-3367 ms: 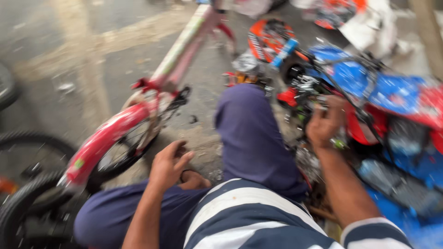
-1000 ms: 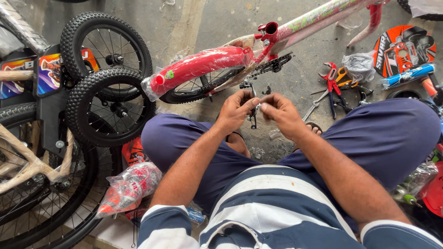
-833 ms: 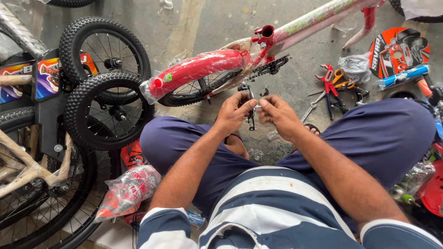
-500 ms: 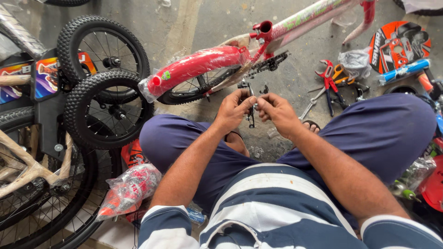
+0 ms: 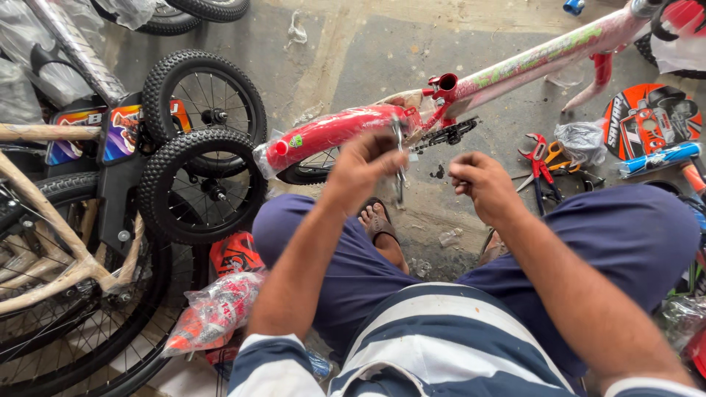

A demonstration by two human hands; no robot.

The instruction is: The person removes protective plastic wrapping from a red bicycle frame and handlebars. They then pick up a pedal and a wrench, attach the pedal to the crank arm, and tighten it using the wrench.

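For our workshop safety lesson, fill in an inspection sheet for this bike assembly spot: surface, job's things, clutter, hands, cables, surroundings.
Surface: grey concrete floor, stained, with scraps of plastic on it.
Job's things: thin metal part hanging upright from the left hand; small bike frame with a red mudguard lying just beyond.
Clutter: red pliers, crumpled plastic bag, wrapped red parts by the left knee.
Hands: left hand pinches the metal part; right hand loosely curled beside it, whether it holds anything cannot be told.
Cables: nothing seen.
Surroundings: two small knobbly wheels and larger wheels stacked at the left; round orange printed board at the right.
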